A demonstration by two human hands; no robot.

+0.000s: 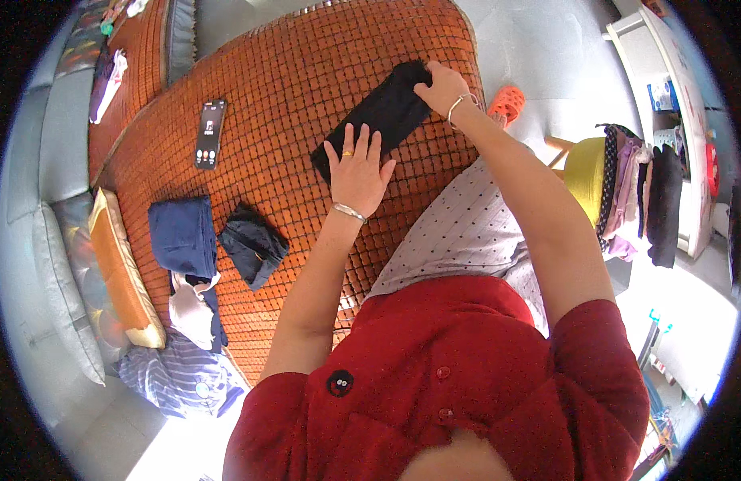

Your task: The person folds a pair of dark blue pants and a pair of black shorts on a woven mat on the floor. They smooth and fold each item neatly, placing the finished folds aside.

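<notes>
A black folded garment (380, 111) lies as a long flat strip on the brown tiled mat (282, 72); its exact kind cannot be told. My left hand (359, 174), wearing a ring and a bracelet, rests on its near left part with the fingers spread. At the far right end, my right hand (446, 88) has its fingers closed over the cloth's corner, the fingertips partly hidden. To the left of my left arm are a dark folded garment (252, 244) and a navy folded stack (182, 235).
A phone (211, 135) with a lit screen lies on the mat. Cushions (130, 272) and striped clothing (178, 373) are at the left. On the right, several garments hang over a yellow chair back (584, 178). An orange clog (507, 104) is on the floor beside the mat.
</notes>
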